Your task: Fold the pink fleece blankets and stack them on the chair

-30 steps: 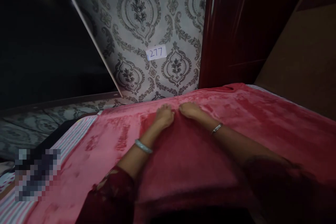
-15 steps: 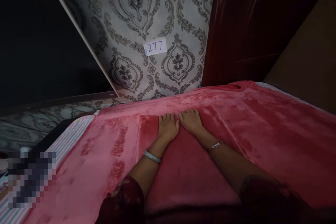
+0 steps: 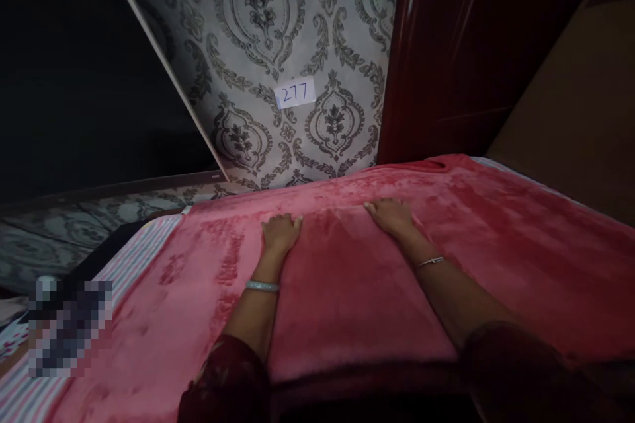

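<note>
Evidently, the red plush rectangle of cloth (image 3: pixel 342 291) lies between the forearms, spread on a wide pinkish-red plush blanket (image 3: pixel 169 330), which in turn covers a white sheet with coloured stripes (image 3: pixel 136 258), its border showing at the left. Lower left, a small white object (image 3: pixel 47 279) is partly masked, so I cannot tell whether it is a container. The left hand (image 3: pixel 281 231) rests palm down at the rectangle's far left corner, loosely spread, thumb out toward the middle; its forearm, with a pale grey-green bangle (image 3: pixel 262 286), reaches nearly straight ahead. The right hand (image 3: pixel 393 215) lies palm down near the far right corner, likewise relaxed and unclenched, thumb pointing left; that forearm, wearing a thin silver bracelet (image 3: pixel 430 261), slants inward from the right.
</note>
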Available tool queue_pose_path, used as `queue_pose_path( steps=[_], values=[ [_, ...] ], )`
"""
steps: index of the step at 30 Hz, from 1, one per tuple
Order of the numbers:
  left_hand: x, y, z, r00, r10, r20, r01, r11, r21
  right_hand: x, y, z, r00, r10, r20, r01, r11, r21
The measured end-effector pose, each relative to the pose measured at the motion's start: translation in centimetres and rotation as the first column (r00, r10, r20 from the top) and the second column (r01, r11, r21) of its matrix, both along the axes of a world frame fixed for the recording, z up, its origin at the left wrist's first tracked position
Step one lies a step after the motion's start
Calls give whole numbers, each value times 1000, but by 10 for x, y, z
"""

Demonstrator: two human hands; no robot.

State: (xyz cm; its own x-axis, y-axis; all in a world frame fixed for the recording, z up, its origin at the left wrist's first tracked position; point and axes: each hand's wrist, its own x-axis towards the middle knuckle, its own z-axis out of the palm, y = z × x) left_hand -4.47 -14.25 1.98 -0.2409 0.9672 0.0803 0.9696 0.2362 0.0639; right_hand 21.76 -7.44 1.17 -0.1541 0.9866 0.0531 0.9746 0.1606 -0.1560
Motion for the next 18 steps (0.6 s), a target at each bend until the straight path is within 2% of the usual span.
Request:
queue_pose_path(
  steps=[5, 18],
  values=[
    [-10, 0, -5, 995, 78, 61, -78, 997, -6, 7, 4, -6, 992, -76, -98, 71, 996, -52],
    [-14, 6, -15, 996, 71, 56, -69, 997, -36, 9, 11, -14, 992, -62, -115, 55, 997, -62]
  ],
)
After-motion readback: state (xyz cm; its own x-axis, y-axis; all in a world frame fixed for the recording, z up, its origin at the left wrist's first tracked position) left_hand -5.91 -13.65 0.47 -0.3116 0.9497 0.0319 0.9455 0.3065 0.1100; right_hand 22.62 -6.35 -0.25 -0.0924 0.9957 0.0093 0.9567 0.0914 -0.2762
